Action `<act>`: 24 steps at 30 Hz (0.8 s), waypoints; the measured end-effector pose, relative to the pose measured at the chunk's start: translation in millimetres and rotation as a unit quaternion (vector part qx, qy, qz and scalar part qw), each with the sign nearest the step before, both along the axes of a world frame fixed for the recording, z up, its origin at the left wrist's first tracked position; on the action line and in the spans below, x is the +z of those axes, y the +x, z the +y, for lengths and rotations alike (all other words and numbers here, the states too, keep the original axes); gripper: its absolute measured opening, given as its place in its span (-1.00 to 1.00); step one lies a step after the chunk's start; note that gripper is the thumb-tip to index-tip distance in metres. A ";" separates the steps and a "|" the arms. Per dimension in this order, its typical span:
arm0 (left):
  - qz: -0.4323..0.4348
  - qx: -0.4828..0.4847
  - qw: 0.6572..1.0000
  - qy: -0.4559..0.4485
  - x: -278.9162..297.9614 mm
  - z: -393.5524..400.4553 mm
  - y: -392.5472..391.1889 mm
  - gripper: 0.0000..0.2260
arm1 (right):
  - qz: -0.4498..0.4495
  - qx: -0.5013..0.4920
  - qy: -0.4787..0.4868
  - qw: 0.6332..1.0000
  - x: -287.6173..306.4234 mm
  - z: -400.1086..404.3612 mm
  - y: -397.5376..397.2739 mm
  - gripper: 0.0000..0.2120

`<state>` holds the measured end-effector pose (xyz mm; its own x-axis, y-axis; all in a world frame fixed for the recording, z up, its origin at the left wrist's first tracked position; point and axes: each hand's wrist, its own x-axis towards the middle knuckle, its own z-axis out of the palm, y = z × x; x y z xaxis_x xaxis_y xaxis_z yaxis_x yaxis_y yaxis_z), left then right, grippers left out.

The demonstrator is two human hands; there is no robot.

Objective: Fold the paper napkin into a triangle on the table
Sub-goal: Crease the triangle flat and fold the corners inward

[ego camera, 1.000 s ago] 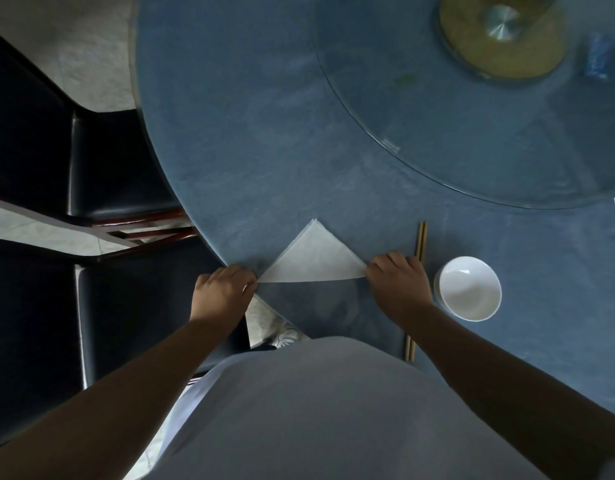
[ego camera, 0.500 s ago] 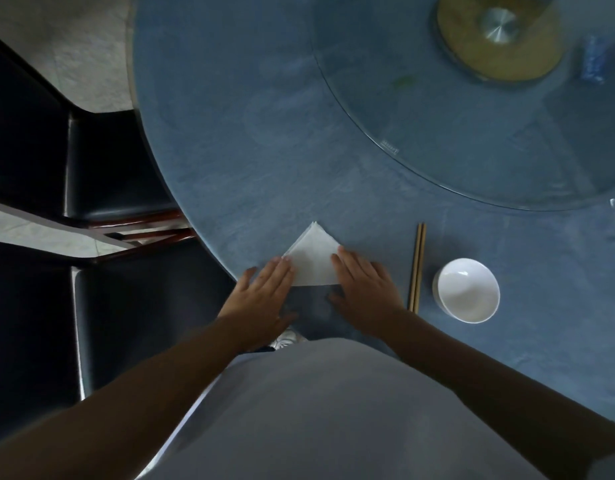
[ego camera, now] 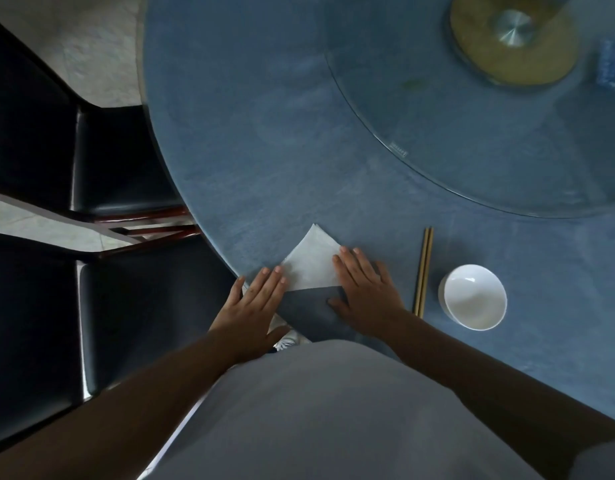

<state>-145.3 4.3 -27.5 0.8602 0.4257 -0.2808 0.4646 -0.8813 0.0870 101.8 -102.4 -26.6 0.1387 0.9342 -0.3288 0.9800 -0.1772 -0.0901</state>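
Pressing flat is the step in hand, judging from both palms lying down on the round blue cloth-covered tabletop (ego camera: 264, 140) near its close edge. A large clear glass turntable (ego camera: 489, 140) fills the far right of that surface and plays no part here, nor do the 2 dark padded chairs (ego camera: 119, 161) off to the left. The white paper napkin (ego camera: 311, 266) sits between the hands as a folded triangle, its point aimed away from the person and its long edge running nearest the body. The left hand (ego camera: 254, 306) rests with fingers (ego camera: 271, 282) straight and close together, tips touching the napkin's left corner; the right hand (ego camera: 366, 289) lies the same way, its fingers extended and flat over the right corner, gripping nothing. To do this well, I would judge that both hands should press evenly and slide outward along the long fold so the crease sets sharp without dragging the thin paper, which will likely tear or wrinkle under a sideways pull. Keep the layers' edges matched before pressing hard. The pair of 2 wooden chopsticks (ego camera: 423, 271) lies just right of the right hand, so an outward sweep could nudge it; the small white round bowl (ego camera: 474, 296) beyond it sits safely apart.
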 end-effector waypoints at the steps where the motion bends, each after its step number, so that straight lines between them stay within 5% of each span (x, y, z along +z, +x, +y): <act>1: -0.001 0.000 1.000 0.001 -0.7 -0.4 0.3 -0.27 | 0.000 -0.003 0.001 1.000 0.2 -2.9 0.3 -0.23; 24: -0.011 0.034 0.999 0.017 -12.0 15.7 -41.3 -0.27 | -0.002 -0.055 -0.020 0.998 2.3 -48.9 3.4 -0.25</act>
<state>-186.6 20.0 -39.5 0.8350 0.4917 -0.2470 0.5211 -0.8508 0.0679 105.2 -151.3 -24.3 0.2406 0.8997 -0.3643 0.9550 -0.2864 -0.0767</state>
